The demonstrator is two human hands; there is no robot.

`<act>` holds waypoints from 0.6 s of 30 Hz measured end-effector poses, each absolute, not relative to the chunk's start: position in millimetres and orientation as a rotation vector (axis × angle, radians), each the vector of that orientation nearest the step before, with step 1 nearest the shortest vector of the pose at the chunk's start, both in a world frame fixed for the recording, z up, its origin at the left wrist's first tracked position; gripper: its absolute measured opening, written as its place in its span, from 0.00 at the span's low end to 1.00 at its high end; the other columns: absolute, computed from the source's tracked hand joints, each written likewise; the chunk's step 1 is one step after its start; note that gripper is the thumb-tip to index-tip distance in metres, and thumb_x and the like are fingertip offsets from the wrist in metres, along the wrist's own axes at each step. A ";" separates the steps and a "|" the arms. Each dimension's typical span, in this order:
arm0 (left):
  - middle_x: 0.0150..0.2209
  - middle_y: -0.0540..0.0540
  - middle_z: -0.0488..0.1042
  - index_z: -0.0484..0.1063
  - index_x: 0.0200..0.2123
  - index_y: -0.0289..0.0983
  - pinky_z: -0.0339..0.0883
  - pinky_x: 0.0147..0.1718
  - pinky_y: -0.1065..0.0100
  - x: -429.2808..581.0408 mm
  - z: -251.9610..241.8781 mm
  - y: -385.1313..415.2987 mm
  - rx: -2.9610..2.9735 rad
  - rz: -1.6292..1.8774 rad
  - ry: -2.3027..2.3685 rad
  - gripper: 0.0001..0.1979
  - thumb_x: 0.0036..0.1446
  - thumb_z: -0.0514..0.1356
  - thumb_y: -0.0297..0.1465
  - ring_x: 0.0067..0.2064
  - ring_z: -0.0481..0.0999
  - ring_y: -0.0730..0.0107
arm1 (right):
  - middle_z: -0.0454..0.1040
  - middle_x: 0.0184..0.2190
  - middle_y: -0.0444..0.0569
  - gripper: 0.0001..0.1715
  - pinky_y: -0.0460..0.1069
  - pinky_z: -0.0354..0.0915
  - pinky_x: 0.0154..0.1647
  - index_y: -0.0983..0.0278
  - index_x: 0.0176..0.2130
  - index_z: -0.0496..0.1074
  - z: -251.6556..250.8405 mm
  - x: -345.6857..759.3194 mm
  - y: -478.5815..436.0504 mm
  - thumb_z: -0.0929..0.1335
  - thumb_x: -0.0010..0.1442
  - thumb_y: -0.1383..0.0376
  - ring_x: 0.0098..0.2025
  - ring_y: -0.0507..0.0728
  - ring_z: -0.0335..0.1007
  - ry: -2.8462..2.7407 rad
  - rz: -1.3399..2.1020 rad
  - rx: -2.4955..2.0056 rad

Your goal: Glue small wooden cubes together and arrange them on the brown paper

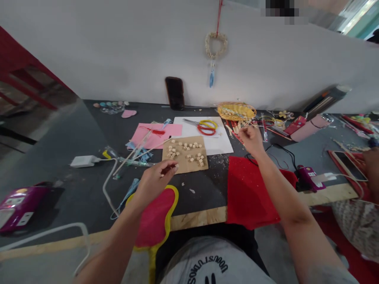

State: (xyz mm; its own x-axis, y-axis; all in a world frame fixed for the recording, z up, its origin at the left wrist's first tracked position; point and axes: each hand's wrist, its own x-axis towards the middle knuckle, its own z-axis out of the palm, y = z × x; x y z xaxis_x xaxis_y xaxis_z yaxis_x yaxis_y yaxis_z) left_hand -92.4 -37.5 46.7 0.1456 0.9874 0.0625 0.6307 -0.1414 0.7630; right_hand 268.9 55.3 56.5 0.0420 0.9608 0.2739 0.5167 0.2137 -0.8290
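Observation:
My left hand [156, 177] is closed in a pinch at the lower left corner of a brown cardboard piece [181, 157]. A small pale cube bead [177, 166] shows at its thumb and fingertips. Several more cube beads [192, 146] lie scattered on the cardboard. Farther right, my right hand [251, 140] is raised with its fingertips pinched together, near the red strips and pale pieces [235, 127] by a yellow woven basket [236, 111]. Whatever its fingers hold is too small to make out.
Red-and-yellow scissors [205, 126] rest on white paper [222, 144] beside pink paper [140, 134]. A phone [175, 93] leans on the wall, under a hanging bead heart [216, 45]. Red cloth [247, 193] and a pink fan [155, 217] overlap the front edge. Another person's hand [371, 165] is at right.

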 end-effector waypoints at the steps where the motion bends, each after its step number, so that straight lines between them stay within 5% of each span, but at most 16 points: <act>1: 0.36 0.46 0.80 0.76 0.41 0.40 0.67 0.33 0.70 -90.6 47.9 -37.5 1.836 0.787 1.523 0.16 0.58 0.57 0.43 0.35 0.77 0.65 | 0.71 0.29 0.45 0.10 0.48 0.63 0.33 0.62 0.34 0.66 55.7 257.9 52.9 0.65 0.57 0.57 0.30 0.52 0.66 -1.638 0.680 -1.410; 8: 0.37 0.46 0.80 0.76 0.42 0.40 0.68 0.33 0.70 -74.0 63.7 -38.6 1.923 0.803 1.393 0.15 0.59 0.57 0.41 0.35 0.77 0.65 | 0.74 0.41 0.48 0.12 0.47 0.66 0.35 0.61 0.35 0.62 47.2 149.9 22.9 0.65 0.59 0.55 0.32 0.50 0.68 -1.747 1.339 -0.993; 12: 0.43 0.45 0.80 0.75 0.45 0.40 0.68 0.39 0.68 -71.7 68.5 -36.0 2.036 0.784 1.372 0.15 0.61 0.54 0.39 0.41 0.78 0.62 | 0.70 0.27 0.42 0.17 0.46 0.64 0.28 0.60 0.35 0.59 36.6 118.1 10.0 0.63 0.61 0.50 0.26 0.50 0.66 -1.725 1.701 -0.812; 18: 0.42 0.40 0.79 0.75 0.45 0.38 0.68 0.42 0.63 -80.8 47.0 -19.2 2.234 0.670 1.543 0.15 0.61 0.53 0.34 0.42 0.78 0.59 | 0.64 0.22 0.37 0.10 0.45 0.58 0.25 0.61 0.37 0.62 52.7 168.3 14.5 0.65 0.60 0.57 0.22 0.48 0.58 -1.643 1.312 -1.059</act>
State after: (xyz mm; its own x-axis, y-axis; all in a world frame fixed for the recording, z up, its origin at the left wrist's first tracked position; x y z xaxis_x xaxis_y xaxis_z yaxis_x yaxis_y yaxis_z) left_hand -80.8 -19.2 47.0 0.2977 0.9367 0.1844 0.7745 -0.3499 0.5270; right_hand 168.3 14.5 52.7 -0.3605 0.9304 0.0668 0.1408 0.1250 -0.9821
